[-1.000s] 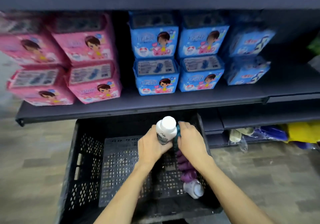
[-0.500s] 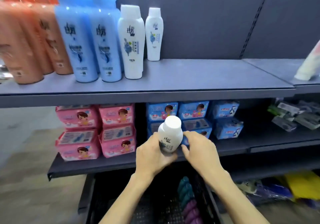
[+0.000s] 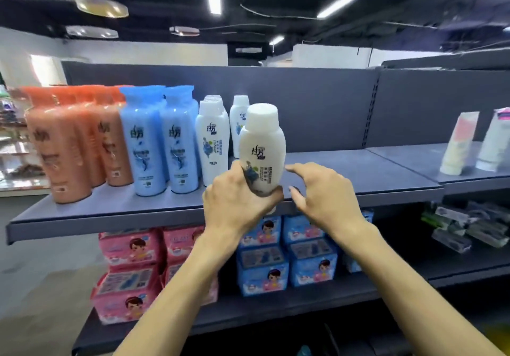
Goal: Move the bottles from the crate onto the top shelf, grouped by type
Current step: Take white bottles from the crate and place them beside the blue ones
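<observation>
My left hand [image 3: 237,204] grips a white bottle [image 3: 262,146] by its lower part and holds it upright in front of the top shelf [image 3: 358,187]. My right hand [image 3: 323,193] hovers just right of the bottle with loosely spread fingers and holds nothing. On the shelf stand orange bottles [image 3: 71,146] at the left, blue bottles [image 3: 162,140] beside them, then white bottles [image 3: 212,140] like the one I hold. The crate is out of view.
The shelf surface right of the white bottles is bare grey metal. Two pale tubes [image 3: 459,143] stand on the neighbouring shelf at the right. Pink packs [image 3: 129,267] and blue packs [image 3: 287,256] fill the shelf below.
My left hand has lifted the white bottle from the crate up to the top shelf's height. My right hand came off the bottle. The view tilted up from the crate.
</observation>
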A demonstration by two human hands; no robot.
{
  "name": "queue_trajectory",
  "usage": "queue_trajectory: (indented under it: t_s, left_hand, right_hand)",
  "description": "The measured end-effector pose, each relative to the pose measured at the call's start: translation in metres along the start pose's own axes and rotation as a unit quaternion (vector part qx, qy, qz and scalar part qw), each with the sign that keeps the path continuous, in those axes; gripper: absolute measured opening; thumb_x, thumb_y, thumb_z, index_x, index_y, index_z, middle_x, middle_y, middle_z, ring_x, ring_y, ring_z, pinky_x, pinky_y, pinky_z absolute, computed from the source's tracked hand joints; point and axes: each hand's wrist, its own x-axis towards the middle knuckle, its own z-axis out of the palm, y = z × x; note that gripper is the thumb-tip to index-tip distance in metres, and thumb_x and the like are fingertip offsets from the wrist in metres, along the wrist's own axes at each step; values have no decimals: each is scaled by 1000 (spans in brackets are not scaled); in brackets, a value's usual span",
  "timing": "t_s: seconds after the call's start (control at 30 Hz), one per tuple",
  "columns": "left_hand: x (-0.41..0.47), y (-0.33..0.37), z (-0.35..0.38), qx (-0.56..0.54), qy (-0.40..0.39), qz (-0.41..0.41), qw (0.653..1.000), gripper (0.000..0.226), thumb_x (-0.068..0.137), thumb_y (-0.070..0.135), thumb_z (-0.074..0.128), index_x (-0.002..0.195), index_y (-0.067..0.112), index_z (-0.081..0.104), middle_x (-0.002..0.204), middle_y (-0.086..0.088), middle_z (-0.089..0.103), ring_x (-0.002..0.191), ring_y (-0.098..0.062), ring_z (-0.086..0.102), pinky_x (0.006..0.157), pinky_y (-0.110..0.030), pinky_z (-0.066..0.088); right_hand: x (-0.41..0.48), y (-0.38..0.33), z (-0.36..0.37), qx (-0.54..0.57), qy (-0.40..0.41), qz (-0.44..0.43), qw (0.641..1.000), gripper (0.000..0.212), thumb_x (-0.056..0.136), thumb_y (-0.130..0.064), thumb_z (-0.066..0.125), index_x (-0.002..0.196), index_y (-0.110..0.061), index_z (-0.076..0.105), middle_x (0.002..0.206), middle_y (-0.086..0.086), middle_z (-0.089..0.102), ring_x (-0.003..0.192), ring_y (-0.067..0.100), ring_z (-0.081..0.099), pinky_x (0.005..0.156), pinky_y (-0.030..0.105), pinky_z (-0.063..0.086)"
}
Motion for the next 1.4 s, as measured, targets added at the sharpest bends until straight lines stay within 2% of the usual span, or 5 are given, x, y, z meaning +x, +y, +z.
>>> queue_trajectory:
  t_s: [0.47,0.57,0.93,1.17,1.4]
  left_hand:
    - [56,-4,64,98,-37,-89,990,58,59,66,61,86,15,50,70,0,54,78,-32,65,61,-32,46]
    - [61,-4,74,105,-26,-116,987,55,59,59,65,85,14,48,63,6,41,75,-33,64,58,-29,38]
    - [82,-11,105,131,-11,-164,978,53,64,51,68,84,10,42,71,-2,45,78,-36,66,58,-30,39]
    - [101,-17,124,141,-4,-185,973,52,68,48,69,86,10,39,87,-11,65,82,-35,68,58,-29,38]
    - [117,-25,136,154,-17,-194,969,50,70,46,70,90,9,43,92,-13,67,85,-36,68,59,-31,42]
  right_hand:
    - [71,42,24,-6,-57,-5,998,46,92,-35,59,137,-30,50,120,-3,65,108,24,62,80,35,48]
    - [77,52,35,4,-62,-17,998,47,92,-35,59,139,-30,49,123,-4,62,107,23,62,81,34,47]
    - [107,61,70,37,-69,-47,996,43,93,-32,59,135,-29,53,146,-5,44,114,22,59,91,33,44]
    - [143,53,88,-7,-71,-22,997,29,92,-19,55,121,-18,57,113,2,58,96,25,61,68,30,38]
    - [153,46,115,27,-63,-11,998,21,93,-22,55,113,-16,55,111,2,58,99,26,60,73,33,40]
